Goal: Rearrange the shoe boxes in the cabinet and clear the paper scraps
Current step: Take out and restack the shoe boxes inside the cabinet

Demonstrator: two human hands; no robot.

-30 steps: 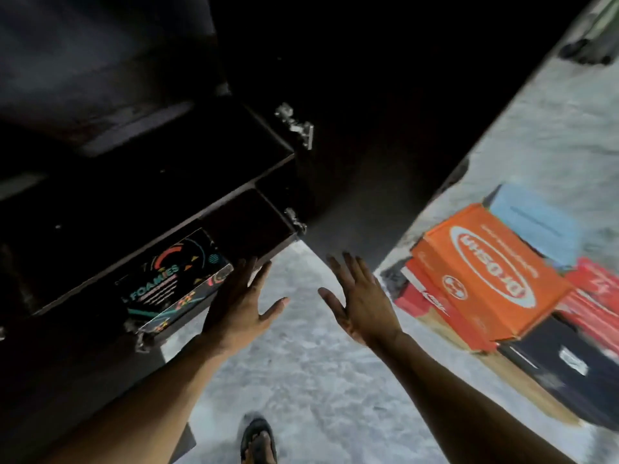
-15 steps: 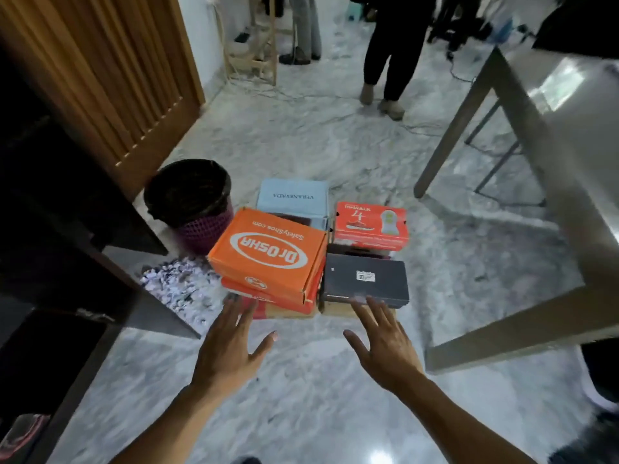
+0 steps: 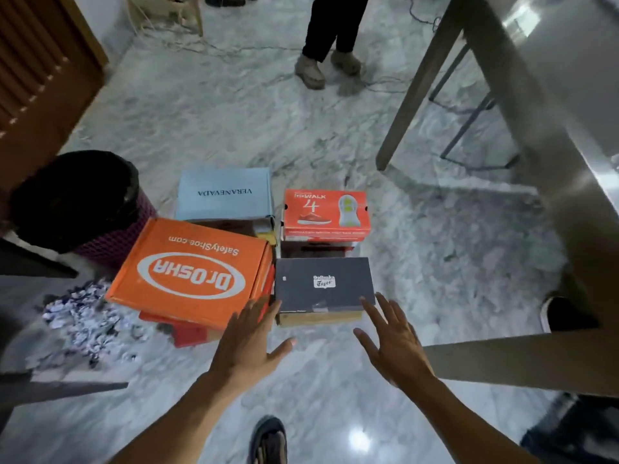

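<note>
— Between both hands, what sits? 
— 1 black box (image 3: 324, 284), just beyond the spread-fingered, empty left hand (image 3: 249, 343) and right hand (image 3: 392, 346). 
— Others? 
— 1 orange box (image 3: 191, 272), 1 blue box (image 3: 223, 194), 1 red box (image 3: 326, 212); paper scraps (image 3: 83, 321) lie left on the floor (image 3: 335, 128).

Head view, downward over floor (image 3: 335, 135)

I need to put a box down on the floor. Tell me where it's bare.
Bare marble floor lies right of the red shoe box and black shoe box, toward the metal table leg. Crowded on the left: orange shoe box, white paper scraps, dark bin.
</note>
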